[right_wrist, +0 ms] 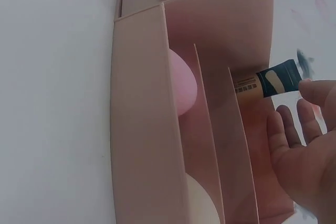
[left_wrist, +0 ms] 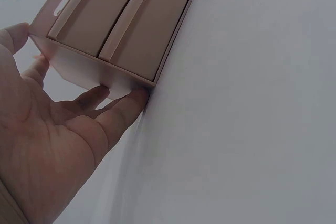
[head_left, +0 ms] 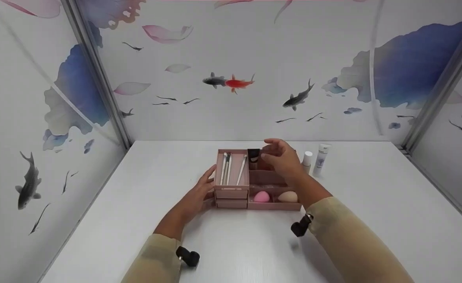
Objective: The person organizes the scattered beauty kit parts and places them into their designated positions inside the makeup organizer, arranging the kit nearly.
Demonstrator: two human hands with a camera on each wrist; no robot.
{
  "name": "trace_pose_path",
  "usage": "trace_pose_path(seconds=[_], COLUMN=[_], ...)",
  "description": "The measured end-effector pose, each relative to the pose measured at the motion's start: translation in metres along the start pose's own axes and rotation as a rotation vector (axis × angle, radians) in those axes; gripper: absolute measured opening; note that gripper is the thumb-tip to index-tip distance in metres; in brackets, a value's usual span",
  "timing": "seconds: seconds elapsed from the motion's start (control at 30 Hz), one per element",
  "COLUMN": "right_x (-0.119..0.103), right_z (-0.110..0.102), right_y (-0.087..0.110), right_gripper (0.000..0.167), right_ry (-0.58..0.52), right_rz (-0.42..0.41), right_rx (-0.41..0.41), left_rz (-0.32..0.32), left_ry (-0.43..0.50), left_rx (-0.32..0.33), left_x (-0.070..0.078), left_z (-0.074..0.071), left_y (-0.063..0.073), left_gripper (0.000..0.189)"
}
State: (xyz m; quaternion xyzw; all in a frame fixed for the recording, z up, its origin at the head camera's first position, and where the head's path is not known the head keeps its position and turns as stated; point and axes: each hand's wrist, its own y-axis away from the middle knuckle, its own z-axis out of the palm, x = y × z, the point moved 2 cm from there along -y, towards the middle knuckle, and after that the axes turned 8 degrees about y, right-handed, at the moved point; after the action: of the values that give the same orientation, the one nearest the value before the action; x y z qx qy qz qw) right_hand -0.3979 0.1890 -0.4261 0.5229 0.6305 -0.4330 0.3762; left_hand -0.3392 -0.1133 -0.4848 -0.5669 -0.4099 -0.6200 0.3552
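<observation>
A pink makeup organizer (head_left: pixel 231 188) stands on the table, with two drawers at its left front. My left hand (head_left: pixel 194 199) rests its fingertips against the organizer's left side; the left wrist view shows those fingers (left_wrist: pixel 123 114) spread along the side panel and lower edge. Over the back right compartment is my right hand (head_left: pixel 284 159), fingers loosely extended. Beside its thumb, a beige cosmetic tube with a black end (right_wrist: pixel 281 78) stands in that compartment, its lower part hidden. A pink makeup sponge (head_left: pixel 261 197) and a beige sponge (head_left: pixel 288 197) sit in the front compartments.
Several makeup brushes (head_left: pixel 227 169) lie in the organizer's top tray. Right of the organizer, a white-capped bottle (head_left: pixel 307 158) and a white tube (head_left: pixel 321 160) stand upright on the white table (head_left: pixel 372 204). Printed panels (head_left: pixel 254 114) enclose the back and sides.
</observation>
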Motion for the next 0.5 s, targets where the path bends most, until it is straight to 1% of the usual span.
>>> trace_pose_path(seconds=[0.1, 0.33, 0.5], right_x=[0.000, 0.010, 0.018], right_z=[-0.009, -0.038, -0.059], right_y=[0.004, 0.023, 0.036], right_gripper=[0.049, 0.050, 0.049], right_ry=[-0.006, -0.017, 0.000], right_rz=[-0.005, -0.019, 0.032], right_rx=[0.017, 0.037, 0.071], left_rz=[0.000, 0.000, 0.000], left_ry=[-0.004, 0.008, 0.021], left_rx=[0.006, -0.008, -0.015], left_x=[0.000, -0.001, -0.002], left_z=[0.000, -0.001, -0.002], left_y=[0.000, -0.003, -0.002], left_gripper=[0.056, 0.058, 0.056])
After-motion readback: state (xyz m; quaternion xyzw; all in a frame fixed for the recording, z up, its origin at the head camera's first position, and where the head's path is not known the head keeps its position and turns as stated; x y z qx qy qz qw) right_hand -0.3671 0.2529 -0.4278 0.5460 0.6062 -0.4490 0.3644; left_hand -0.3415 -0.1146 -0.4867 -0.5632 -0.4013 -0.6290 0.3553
